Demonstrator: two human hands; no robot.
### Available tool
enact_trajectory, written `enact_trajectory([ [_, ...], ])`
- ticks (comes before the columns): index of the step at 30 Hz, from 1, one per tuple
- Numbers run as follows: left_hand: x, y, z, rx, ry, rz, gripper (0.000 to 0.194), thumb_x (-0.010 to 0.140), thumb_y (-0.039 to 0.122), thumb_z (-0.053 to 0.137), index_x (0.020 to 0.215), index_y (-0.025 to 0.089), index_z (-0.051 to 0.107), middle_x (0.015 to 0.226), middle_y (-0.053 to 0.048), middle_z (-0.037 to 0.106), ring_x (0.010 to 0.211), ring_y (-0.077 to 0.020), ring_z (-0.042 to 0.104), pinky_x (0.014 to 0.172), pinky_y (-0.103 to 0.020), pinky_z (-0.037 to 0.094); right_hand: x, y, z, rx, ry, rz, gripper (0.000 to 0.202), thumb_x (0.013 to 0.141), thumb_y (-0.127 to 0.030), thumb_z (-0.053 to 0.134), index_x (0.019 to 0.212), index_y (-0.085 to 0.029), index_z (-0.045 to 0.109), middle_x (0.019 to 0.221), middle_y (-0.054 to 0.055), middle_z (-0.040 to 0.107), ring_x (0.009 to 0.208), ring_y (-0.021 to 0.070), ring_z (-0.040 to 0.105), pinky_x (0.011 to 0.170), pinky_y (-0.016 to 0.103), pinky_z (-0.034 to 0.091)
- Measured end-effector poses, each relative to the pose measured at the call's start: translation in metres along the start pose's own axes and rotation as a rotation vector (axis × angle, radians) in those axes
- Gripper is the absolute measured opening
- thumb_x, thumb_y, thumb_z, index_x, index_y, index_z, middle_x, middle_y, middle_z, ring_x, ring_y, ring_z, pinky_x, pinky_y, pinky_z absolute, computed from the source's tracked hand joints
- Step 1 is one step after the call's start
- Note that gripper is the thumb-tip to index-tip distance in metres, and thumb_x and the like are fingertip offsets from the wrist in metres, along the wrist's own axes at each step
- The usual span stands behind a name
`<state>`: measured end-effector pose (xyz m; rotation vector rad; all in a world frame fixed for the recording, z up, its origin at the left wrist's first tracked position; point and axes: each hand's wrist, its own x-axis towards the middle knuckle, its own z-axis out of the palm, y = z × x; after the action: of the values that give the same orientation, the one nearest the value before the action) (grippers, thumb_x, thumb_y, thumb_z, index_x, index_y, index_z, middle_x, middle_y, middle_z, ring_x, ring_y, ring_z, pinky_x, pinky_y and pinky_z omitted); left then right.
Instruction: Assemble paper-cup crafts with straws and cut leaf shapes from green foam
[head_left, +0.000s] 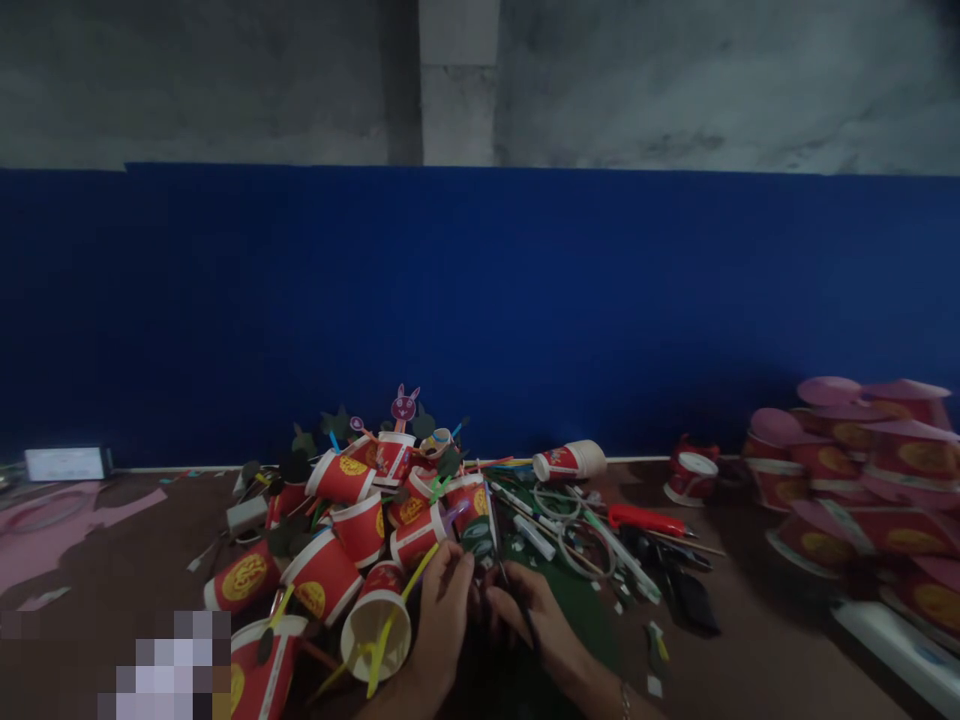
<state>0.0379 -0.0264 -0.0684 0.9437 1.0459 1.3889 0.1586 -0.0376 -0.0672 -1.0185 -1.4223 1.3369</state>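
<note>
My left hand [448,600] is closed, thumb and fingers pinching a small dark green piece [478,538] that looks like paper or foam. Close beside it, my right hand [529,607] is closed around what look like scissors with dark handles; a thin pale blade [492,515] points away from me. Part of the grip is in shadow. Just left of my left hand lies a red paper cup [377,600] on its side, with a yellow strip [390,635] sticking out. A dark green sheet [581,615] lies under and right of my right hand.
Many red paper cups [322,575] are heaped at the left, one topped by a pink rabbit cutout [403,408]. Stacked cups [570,461], a red-handled tool [649,519] and a clear tube coil [589,548] lie right. Pink-topped cups [907,455] stand far right. A blue panel [480,300] rises behind.
</note>
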Motion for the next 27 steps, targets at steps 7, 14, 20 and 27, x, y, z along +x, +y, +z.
enact_trajectory([
  [7, 0.0025, -0.0044, -0.0025, -0.014, -0.081, 0.005, 0.026, 0.074, 0.043, 0.056, 0.068, 0.020, 0.043, 0.044, 0.011, 0.034, 0.040, -0.0056, 0.028, 0.040, -0.018, 0.023, 0.0008, 0.0000, -0.0015, -0.064, 0.002, 0.037, 0.044, 0.068, -0.058, 0.058, 0.071, -0.014, 0.054, 0.045, -0.005, 0.049, 0.035, 0.0075, 0.045, 0.035, 0.017, 0.029],
  [14, 0.0032, -0.0071, -0.0030, -0.031, -0.091, -0.007, 0.028, 0.073, 0.044, 0.057, 0.070, 0.020, 0.042, 0.046, 0.011, 0.033, 0.039, -0.0048, 0.025, 0.038, -0.017, 0.019, 0.0010, -0.0024, 0.0006, -0.058, 0.029, 0.077, 0.042, 0.065, -0.056, 0.061, 0.065, -0.015, 0.053, 0.039, -0.006, 0.047, 0.032, 0.0072, 0.043, 0.033, 0.016, 0.026],
  [20, 0.0009, -0.0032, -0.0018, -0.036, -0.100, -0.006, 0.027, 0.074, 0.043, 0.056, 0.069, 0.020, 0.042, 0.047, 0.011, 0.033, 0.040, -0.0047, 0.025, 0.039, -0.017, 0.020, 0.0014, -0.0019, 0.0031, -0.038, 0.040, 0.051, 0.040, 0.065, -0.054, 0.063, 0.063, -0.016, 0.051, 0.039, -0.007, 0.045, 0.030, 0.0069, 0.042, 0.031, 0.016, 0.026],
  [27, 0.0018, -0.0028, -0.0030, -0.022, -0.102, 0.017, 0.028, 0.074, 0.044, 0.056, 0.069, 0.020, 0.043, 0.050, 0.010, 0.037, 0.041, -0.0049, 0.029, 0.038, -0.018, 0.022, 0.0022, 0.0022, 0.0026, -0.043, 0.073, 0.037, 0.039, 0.068, -0.053, 0.061, 0.064, -0.016, 0.051, 0.037, -0.008, 0.044, 0.028, 0.0056, 0.038, 0.030, 0.016, 0.025],
])
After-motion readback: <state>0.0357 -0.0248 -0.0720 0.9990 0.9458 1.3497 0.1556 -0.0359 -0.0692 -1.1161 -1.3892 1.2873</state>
